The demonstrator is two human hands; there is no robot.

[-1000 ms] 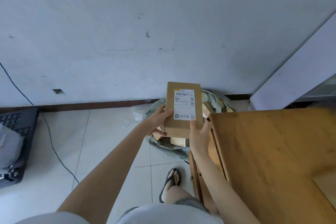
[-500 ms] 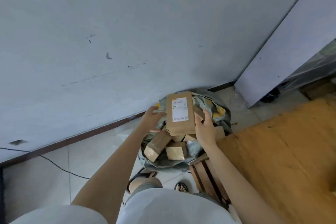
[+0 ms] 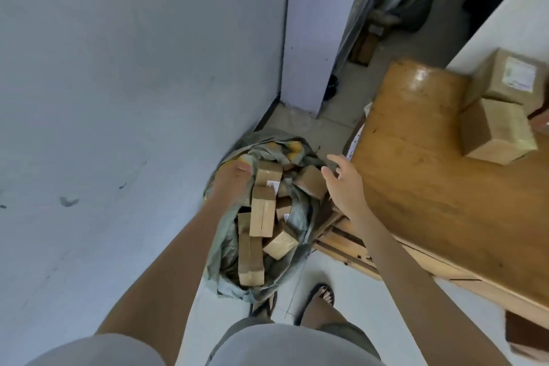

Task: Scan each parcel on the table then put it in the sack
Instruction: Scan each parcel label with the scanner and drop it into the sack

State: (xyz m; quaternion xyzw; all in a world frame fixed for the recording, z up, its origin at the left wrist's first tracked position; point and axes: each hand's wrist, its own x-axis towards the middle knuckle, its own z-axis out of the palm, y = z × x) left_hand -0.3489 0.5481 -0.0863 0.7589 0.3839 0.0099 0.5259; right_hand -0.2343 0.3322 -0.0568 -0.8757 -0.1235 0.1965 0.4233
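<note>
A grey-green sack (image 3: 228, 249) sits open on the floor in the corner, left of the wooden table (image 3: 421, 196), stuffed with brown cardboard parcels lying at all angles; a long taped parcel (image 3: 263, 211) lies on top. The left hand (image 3: 234, 178) rests at the sack's far-left rim, fingers curled, though whether they grip the cloth I cannot tell. The right hand (image 3: 344, 184) hovers empty, fingers spread, just right of the parcels. Two more boxes (image 3: 499, 131) stand far right on the table.

Left hand (image 3: 234, 177) fingers blurred at sack (image 3: 225, 249) rim; grip not resolvable. Labelled parcel (image 3: 511, 77) on bench (image 3: 416, 187) cut by right frame edge, label print unreadable. Lower sack parcels partly buried.
</note>
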